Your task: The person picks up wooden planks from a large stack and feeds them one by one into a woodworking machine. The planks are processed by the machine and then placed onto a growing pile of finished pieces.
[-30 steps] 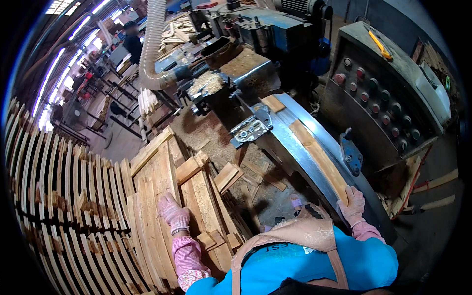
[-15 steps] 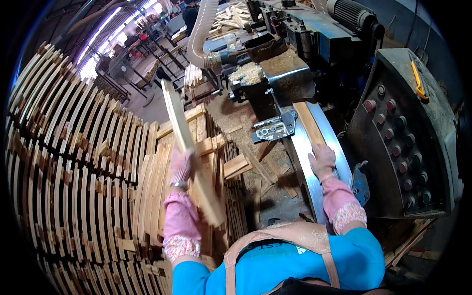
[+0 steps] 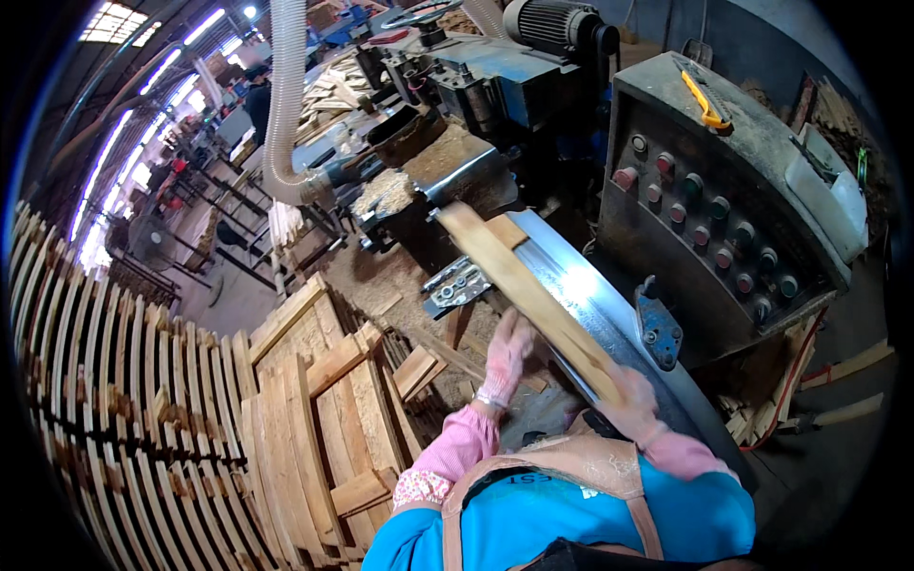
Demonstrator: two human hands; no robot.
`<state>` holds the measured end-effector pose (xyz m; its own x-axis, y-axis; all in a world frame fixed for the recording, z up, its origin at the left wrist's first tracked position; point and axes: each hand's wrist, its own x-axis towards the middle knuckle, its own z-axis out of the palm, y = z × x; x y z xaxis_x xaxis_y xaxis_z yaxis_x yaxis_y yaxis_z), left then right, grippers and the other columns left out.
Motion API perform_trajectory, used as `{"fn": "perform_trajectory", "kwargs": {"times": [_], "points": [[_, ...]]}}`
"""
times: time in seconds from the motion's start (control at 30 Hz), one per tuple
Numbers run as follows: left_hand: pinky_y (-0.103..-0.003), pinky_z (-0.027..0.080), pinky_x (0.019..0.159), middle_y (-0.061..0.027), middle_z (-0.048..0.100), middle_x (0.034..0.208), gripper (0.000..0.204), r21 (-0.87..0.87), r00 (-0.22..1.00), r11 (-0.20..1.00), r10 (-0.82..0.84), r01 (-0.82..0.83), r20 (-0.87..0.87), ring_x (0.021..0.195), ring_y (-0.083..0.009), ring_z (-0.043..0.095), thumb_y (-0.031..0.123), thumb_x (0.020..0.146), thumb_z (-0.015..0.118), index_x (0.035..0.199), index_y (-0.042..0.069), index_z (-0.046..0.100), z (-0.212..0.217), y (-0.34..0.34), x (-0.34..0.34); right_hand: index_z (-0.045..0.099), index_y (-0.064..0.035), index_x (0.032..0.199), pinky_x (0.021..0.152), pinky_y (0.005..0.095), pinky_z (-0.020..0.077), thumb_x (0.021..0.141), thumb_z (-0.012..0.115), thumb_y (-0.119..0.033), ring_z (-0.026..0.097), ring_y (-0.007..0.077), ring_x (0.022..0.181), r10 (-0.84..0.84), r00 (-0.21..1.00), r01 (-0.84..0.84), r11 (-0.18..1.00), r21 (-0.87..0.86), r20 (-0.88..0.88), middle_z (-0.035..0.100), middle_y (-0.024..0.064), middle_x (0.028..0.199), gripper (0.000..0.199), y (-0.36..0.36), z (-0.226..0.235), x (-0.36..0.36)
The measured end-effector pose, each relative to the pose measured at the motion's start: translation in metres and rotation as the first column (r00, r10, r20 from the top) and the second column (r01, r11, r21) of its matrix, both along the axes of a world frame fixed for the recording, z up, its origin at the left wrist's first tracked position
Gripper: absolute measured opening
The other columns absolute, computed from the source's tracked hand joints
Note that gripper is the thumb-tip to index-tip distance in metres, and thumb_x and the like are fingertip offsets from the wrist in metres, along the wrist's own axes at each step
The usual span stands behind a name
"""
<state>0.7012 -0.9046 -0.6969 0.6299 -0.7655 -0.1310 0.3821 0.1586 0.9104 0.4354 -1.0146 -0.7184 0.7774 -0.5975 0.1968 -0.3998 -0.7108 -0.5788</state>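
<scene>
Gloved right hand (image 3: 630, 398) clenched around the near end of a long wooden slat (image 3: 526, 296) lying along a curved steel track (image 3: 609, 314), left hand (image 3: 506, 350) pressed open-fingered against its side, pink-sleeved forearms bent inward.

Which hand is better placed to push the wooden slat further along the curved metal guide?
Probably the right hand: it sits at the near end of the wooden slat, behind it on the curved metal guide. The left hand only rests against the slat's side, steadying it.
</scene>
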Motion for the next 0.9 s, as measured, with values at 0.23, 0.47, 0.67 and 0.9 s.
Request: {"fn": "perform_trajectory", "kwargs": {"times": [0.23,0.47,0.67,0.9], "points": [[-0.028,0.052,0.087,-0.0124,0.062,0.137,0.064,0.317,0.993,0.947,0.077,-0.047,-0.084,0.101,-0.0166,0.061,0.026,0.101,0.068,0.151,-0.007,0.047,-0.089,0.073,0.014,0.061,-0.0136,0.136,0.088,0.0538,0.0488,0.075,0.084,-0.028,0.061,0.0426,0.106,-0.177,0.977,0.142,0.957,-0.253,-0.120,0.063,0.0178,0.117,0.067,0.006,-0.003,-0.053],[-0.036,0.046,0.113,-0.0232,0.055,0.154,0.071,0.443,0.940,0.863,0.097,-0.243,0.328,0.140,-0.0310,0.056,0.034,0.098,0.068,0.153,-0.004,0.046,-0.027,0.085,0.045,0.051,-0.0134,0.150,0.100,0.0541,0.0466,0.079,0.083,-0.030,0.058,0.0438,0.116,-0.085,0.984,0.134,0.934,-0.331,0.158,0.058,0.0199,0.135,0.079,-0.064,-0.062,0.136],[-0.042,0.052,0.108,-0.0229,0.062,0.144,0.069,0.608,0.760,0.670,-0.100,-0.426,0.643,0.125,-0.0367,0.066,0.035,0.094,0.075,0.150,0.003,0.052,0.035,0.130,0.098,0.052,-0.0141,0.148,0.101,0.0532,0.0487,0.080,0.079,-0.027,0.059,0.0437,0.118,0.063,0.994,-0.041,0.974,-0.221,0.094,0.059,0.0200,0.137,0.074,-0.079,-0.064,0.190],[-0.050,0.051,0.096,-0.0189,0.067,0.117,0.066,0.489,0.478,-0.075,-0.377,-0.869,0.793,0.111,-0.0401,0.063,0.026,0.069,0.089,0.126,0.008,0.063,0.037,0.370,0.137,0.060,-0.0112,0.131,0.092,0.0520,0.0511,0.076,0.081,-0.025,0.061,0.0418,0.110,0.005,0.986,-0.032,0.986,-0.164,-0.167,0.062,0.0169,0.125,0.060,-0.029,-0.028,0.018]]}}
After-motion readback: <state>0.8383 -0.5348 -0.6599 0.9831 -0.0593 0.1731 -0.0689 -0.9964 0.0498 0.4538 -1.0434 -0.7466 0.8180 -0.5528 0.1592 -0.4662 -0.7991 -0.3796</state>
